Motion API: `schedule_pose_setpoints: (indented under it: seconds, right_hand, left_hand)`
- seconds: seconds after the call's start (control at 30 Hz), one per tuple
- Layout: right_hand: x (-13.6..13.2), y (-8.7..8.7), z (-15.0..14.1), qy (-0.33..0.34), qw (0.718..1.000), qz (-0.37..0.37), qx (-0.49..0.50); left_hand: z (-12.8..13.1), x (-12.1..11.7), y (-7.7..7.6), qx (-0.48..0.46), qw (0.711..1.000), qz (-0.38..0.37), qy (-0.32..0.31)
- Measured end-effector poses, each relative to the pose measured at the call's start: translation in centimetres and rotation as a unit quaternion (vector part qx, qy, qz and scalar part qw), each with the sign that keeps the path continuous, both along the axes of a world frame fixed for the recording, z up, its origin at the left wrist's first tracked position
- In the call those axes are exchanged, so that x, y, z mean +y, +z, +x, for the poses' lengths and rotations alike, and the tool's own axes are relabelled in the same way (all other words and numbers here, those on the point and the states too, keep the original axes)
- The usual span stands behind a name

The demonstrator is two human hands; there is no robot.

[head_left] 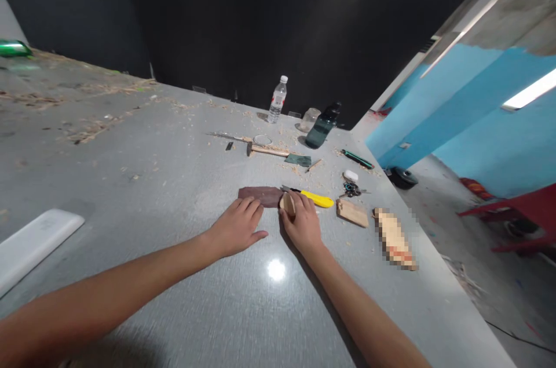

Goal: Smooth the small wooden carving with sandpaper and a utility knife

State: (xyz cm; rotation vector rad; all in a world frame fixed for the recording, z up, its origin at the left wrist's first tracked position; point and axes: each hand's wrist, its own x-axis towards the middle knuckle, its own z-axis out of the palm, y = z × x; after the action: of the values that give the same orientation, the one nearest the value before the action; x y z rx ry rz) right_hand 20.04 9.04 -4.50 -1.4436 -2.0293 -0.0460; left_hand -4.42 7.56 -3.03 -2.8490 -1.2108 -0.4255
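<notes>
My left hand (238, 225) lies flat with its thumb spread, its fingertips on the near edge of a dark brown strip (270, 196) that looks like sandpaper. Between the thumb and fingers of my right hand (304, 226) is a small pale piece of wood (286, 204), held at the strip's right end. Part of this wood is hidden by the fingers. Just beyond my right hand rests a knife with a yellow handle (319, 199), its blade pointing left. To the right lies a flat wooden block (352, 213).
A hammer (271, 151) lies farther back, near a water bottle (278, 100), a clear cup (310, 120) and a dark bottle (322, 127). Keys (353, 189) and a pixelated wooden piece (393, 237) are at right. A white slab-like object (41, 246) sits at left. Wood shavings litter the table.
</notes>
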Motion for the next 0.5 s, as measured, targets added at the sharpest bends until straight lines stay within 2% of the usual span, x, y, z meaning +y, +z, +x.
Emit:
schedule_pose_setpoints:
  seconds: [0.13, 0.27, 0.5]
  right_hand:
    - [1.3, 0.4, 0.1, 0.070, 0.997, 0.035, 0.010]
    - [2.5, 0.9, -0.5, 0.108, 0.992, 0.063, 0.025]
    - [2.4, 1.8, -2.0, 0.164, 0.983, 0.065, 0.056]
  left_hand:
    - [-0.2, 0.3, -0.1, -0.017, 1.000, -0.006, -0.002]
    - [-0.5, 0.5, -0.3, -0.028, 0.999, -0.017, -0.005]
    - [-0.7, 0.7, -0.3, -0.033, 0.999, -0.028, -0.023]
